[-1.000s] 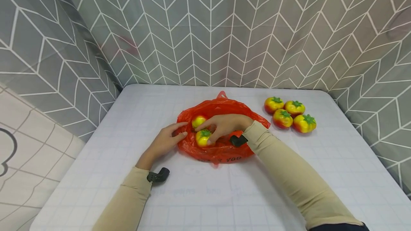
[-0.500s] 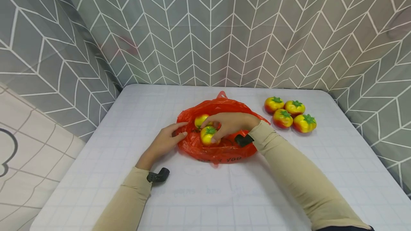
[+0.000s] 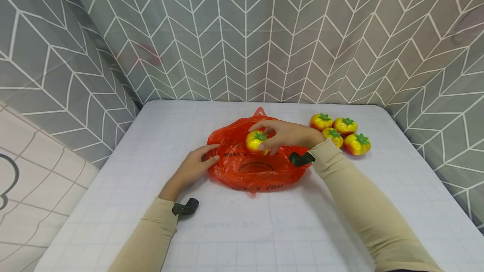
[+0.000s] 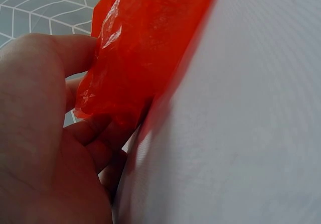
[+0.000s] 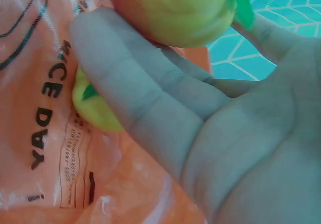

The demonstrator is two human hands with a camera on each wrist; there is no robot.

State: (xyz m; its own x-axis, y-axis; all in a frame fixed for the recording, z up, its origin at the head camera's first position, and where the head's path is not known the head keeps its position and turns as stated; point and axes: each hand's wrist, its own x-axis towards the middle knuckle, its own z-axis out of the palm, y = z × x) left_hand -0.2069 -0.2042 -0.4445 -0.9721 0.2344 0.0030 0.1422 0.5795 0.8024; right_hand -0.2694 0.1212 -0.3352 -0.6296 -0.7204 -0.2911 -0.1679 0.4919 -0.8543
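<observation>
A red plastic bag lies spread with its mouth facing up in the middle of the table. My right hand grips a yellow-and-red toy fruit with a green leafy top, over the bag's mouth. In the right wrist view a second toy fruit sits in the bag below my fingers; the head view mostly hides it behind the hand and held fruit. At the bag's left edge, my left hand holds the plastic with curled fingers, seen close up in the left wrist view.
Several more such toy fruits stand grouped on the white table to the right of the bag, close by my right wrist. A grey patterned curtain rises behind the table's far edge.
My right hand has moved right and away from me inside the bag's opening, carrying the toy fruit and lifting it. The bag's left part now shows bare plastic. My left hand stays put.
</observation>
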